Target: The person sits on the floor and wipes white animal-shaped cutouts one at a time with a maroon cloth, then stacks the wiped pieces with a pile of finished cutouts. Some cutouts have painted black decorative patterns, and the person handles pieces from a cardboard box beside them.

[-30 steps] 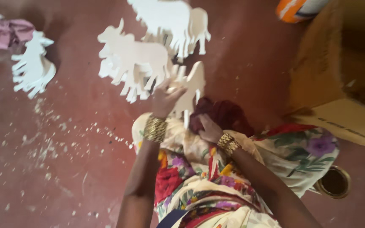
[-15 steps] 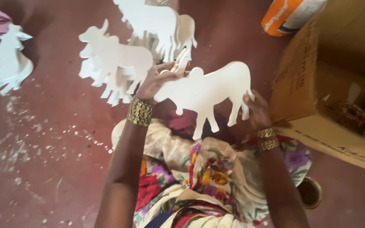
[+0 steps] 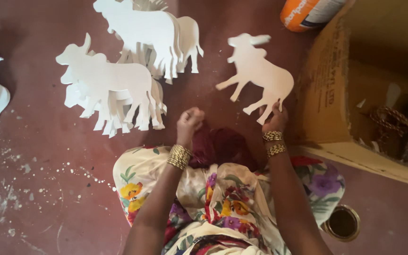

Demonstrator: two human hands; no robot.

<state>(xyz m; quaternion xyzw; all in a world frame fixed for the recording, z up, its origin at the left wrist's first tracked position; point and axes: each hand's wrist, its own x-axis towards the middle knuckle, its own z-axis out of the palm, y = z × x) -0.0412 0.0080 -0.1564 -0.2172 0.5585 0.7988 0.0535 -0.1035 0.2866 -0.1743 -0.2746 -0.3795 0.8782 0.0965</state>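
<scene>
Our right hand (image 3: 275, 119) pinches the flat white cow-shaped cutout (image 3: 259, 73) by a hind leg, just left of the brown cardboard box (image 3: 329, 89), clear of the stacked white cutouts (image 3: 114, 87). Left hand (image 3: 189, 121) is clenched on dark red cloth (image 3: 220, 146).

— How do the arms lie?

— Both bare forearms rise from the bottom edge and reach forward over the lap, roughly parallel, a little apart.

— And the left hand (image 3: 190, 122)?

— Curled into a loose fist, knuckles up, fingers tucked under (whether anything sits inside the fist cannot be made out). A broad stack of gold bangles circles that wrist.

— The right hand (image 3: 275, 120)?

— It sits slightly farther forward, at about the same height, fingertips pinched together and pointing away from the body, thumb side turned inward. Two gold bands ring its wrist, one just behind the other.

— Do the hands meet?

— No, they stay clearly apart.
</scene>
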